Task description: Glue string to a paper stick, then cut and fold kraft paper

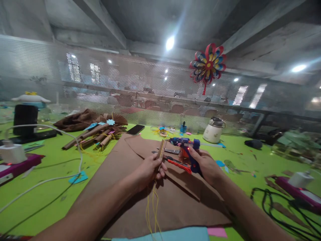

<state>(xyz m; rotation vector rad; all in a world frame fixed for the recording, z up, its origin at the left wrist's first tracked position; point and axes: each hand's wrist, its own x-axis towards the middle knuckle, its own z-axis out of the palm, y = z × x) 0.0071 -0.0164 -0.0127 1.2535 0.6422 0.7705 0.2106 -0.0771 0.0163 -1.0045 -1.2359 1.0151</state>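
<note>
Gripping one blue glue gun (187,147) in right hand (204,164), nozzle aimed at one rolled brown stick (160,150) pinched upright by left hand (149,170) over brown paper (175,197); two yellow strings (152,211) dangling below.

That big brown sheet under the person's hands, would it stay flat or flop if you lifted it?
The brown paper sheet would probably flop: it looks thin, with a fold across it. Likely light, so a push would slide it on the green table.

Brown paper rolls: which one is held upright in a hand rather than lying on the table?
The thin brown roll gripped in the left hand, pointing at the glue gun; the other rolls lie piled far left.
</note>
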